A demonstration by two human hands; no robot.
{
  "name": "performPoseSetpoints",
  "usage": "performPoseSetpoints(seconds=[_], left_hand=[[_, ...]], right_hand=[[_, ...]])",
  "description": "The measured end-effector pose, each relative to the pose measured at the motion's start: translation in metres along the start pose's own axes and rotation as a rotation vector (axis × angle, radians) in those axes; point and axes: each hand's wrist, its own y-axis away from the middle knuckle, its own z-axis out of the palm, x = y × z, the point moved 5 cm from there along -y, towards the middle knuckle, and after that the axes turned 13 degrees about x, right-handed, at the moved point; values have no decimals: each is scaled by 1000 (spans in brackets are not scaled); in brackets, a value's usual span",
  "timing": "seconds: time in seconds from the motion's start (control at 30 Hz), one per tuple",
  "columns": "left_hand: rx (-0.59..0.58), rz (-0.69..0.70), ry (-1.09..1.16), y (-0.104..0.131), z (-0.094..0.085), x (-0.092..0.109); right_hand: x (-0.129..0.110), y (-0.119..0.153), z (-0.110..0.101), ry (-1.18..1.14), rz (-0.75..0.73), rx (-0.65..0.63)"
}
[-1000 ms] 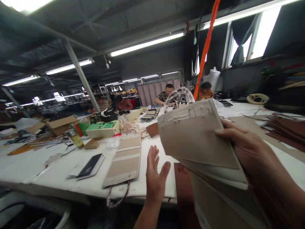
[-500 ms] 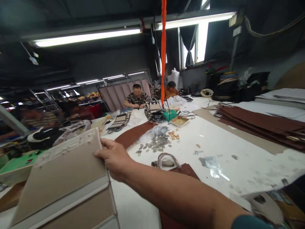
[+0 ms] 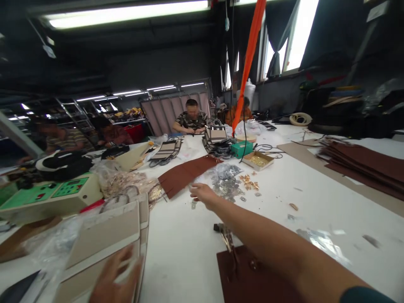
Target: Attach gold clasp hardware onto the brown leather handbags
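Beige panels (image 3: 107,231), lower end cut off

No text or number is legible (green-topped machine (image 3: 82,198) included)

White tabletop (image 3: 179,240), crowded

Over on the left sit beige panels (image 3: 104,231) and a machine (image 3: 53,195); midway, a brown sheet (image 3: 186,173), then silver fittings (image 3: 229,188) and an open box (image 3: 267,163). Rightward, a board (image 3: 293,147) lies under stacked sheets (image 3: 366,164).

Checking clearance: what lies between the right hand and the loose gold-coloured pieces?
In the head view, silver-coloured pieces lie between the right hand and the gold-coloured pieces.
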Motion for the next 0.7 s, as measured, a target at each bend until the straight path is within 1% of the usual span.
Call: performPoseSetpoints(seconds=[0.07,0.1,0.17,0.2,0.23,0.27,0.33,0.4,0.47,0.53,0.63,0.7], left_hand=[[-183,-101,125,14,59,2],[-264,-133,210,22,89,8],[-317,-180,311,33,143,21],[-311,-194,356,35,165,27],[-300,-201,386,35,184,32],[-287,-200,407,33,199,34],[-275,-190,422,28,218,34],[-295,-186,425,24,227,29],[-321,-212,433,23,230,22],[-349,-244,445,26,231,19],[-382,-272,456,30,233,18],[-400,-273,459,32,234,19]], right_hand=[[8,-35,-6,-37,58,44],[12,-50,-4,-55,78,58],[18,-75,4,-83,107,78],[19,-86,9,-93,116,89],[21,-96,13,-103,121,101],[20,-107,17,-112,124,111],[16,-128,21,-126,124,124],[6,-150,23,-127,115,125],[-10,-172,23,-111,92,127],[-32,-193,23,-85,50,130],[-67,-219,25,-18,-41,147],[-87,-231,26,45,-107,164]])
